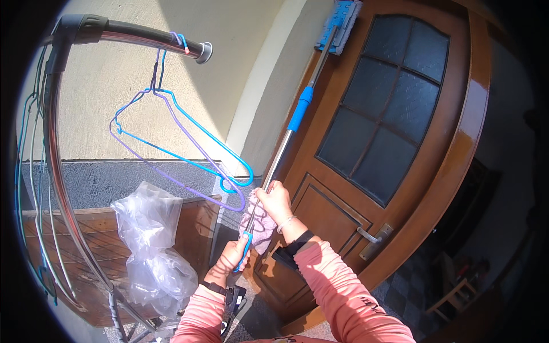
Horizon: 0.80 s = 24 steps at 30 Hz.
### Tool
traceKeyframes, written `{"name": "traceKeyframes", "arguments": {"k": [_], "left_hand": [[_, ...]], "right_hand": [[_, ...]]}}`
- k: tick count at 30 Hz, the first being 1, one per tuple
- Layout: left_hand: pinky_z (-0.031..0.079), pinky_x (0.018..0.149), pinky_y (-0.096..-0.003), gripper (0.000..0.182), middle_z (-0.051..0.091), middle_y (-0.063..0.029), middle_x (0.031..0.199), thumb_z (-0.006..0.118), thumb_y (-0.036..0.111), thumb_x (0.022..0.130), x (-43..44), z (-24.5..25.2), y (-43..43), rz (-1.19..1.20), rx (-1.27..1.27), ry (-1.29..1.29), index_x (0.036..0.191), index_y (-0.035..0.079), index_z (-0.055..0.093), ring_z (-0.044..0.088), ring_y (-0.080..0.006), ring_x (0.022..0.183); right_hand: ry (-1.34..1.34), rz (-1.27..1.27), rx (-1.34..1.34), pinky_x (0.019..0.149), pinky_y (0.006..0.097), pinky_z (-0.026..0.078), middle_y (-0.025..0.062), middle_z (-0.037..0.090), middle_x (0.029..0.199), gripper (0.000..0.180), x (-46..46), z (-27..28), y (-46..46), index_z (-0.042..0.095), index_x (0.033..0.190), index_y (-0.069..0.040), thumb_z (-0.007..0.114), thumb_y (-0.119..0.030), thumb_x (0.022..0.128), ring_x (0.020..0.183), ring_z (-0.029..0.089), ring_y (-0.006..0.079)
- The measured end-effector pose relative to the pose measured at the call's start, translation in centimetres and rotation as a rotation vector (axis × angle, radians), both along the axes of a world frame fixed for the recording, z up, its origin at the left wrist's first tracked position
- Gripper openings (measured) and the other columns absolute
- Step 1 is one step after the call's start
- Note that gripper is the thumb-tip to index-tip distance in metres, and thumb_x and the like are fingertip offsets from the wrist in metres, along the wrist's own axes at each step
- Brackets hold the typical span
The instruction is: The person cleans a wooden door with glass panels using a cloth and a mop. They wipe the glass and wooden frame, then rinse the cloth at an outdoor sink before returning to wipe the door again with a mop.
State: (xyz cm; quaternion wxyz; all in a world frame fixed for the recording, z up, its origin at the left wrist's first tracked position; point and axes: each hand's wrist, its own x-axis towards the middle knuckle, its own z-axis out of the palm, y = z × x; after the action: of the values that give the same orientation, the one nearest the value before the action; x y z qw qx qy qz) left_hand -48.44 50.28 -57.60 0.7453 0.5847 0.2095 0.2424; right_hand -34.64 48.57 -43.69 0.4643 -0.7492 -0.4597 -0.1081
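A flat mop with a metal telescopic pole (279, 156) slants up and away from me. My left hand (231, 253) is closed around the blue grip (245, 252) at its lower end. Farther up, my right hand (275, 201) grips the metal pole together with a pink cloth (262, 229), which hangs down below it. A blue sleeve (300, 109) joins the pole's sections. At the far end, the blue mop head (339, 25) with its pale fringed pad is raised against the top of a brown wooden door (343, 188).
To the left stands a metal clothes rack (55, 141); a purple hanger (201, 150) and a blue hanger (223, 150) dangle from its bar, close to the pole. Clear plastic bags (150, 244) sit before wooden boards (193, 231). A door handle (372, 236) juts out at right.
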Motion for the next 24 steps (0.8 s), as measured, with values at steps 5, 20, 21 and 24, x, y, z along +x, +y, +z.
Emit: {"name": "traceKeyframes", "arguments": {"k": [5,20,21,24], "left_hand": [[0.036,0.033,-0.0262,0.071,0.048,-0.0054,0.046,0.034,0.07,0.08,3.7,12.3,2.2,-0.052,0.067,-0.043,0.063,0.004,0.053,0.045,-0.015,0.034],[0.038,0.036,-0.0253,0.074,0.048,-0.007,0.048,0.027,0.067,0.084,-1.8,-1.8,-1.5,-0.148,0.016,0.1,0.065,0.001,0.053,0.047,-0.0154,0.037],[0.038,0.037,-0.0251,0.075,0.049,-0.007,0.049,0.026,0.068,0.084,-3.1,-4.8,-2.4,-0.134,0.032,0.146,0.066,0.001,0.054,0.047,-0.0152,0.038],[0.041,0.04,-0.0261,0.073,0.052,-0.0071,0.053,0.032,0.069,0.082,-7.6,-13.5,-5.4,-0.214,-0.109,0.199,0.068,0.001,0.057,0.05,-0.0153,0.042]], "right_hand": [[-0.121,-0.044,-0.005,0.069,0.036,0.048,0.0196,0.062,0.08,0.042,2.5,13.8,1.2,0.058,0.085,0.004,0.065,-0.03,0.062,0.076,0.062,0.0315],[0.116,0.186,-0.163,0.062,0.0339,0.047,0.0118,0.062,0.068,0.031,6.3,11.0,1.9,0.062,0.069,0.0,0.067,-0.03,0.063,0.066,0.062,0.023],[0.1,0.164,-0.233,0.06,0.0324,0.046,0.0103,0.061,0.067,0.027,6.3,8.2,1.3,0.06,0.067,-0.001,0.067,-0.026,0.063,0.063,0.06,0.0205],[0.312,0.336,-0.087,0.054,0.0314,0.043,0.0047,0.055,0.06,0.018,3.9,-2.9,-1.1,0.055,0.065,-0.002,0.064,-0.016,0.068,0.058,0.055,0.0146]]}}
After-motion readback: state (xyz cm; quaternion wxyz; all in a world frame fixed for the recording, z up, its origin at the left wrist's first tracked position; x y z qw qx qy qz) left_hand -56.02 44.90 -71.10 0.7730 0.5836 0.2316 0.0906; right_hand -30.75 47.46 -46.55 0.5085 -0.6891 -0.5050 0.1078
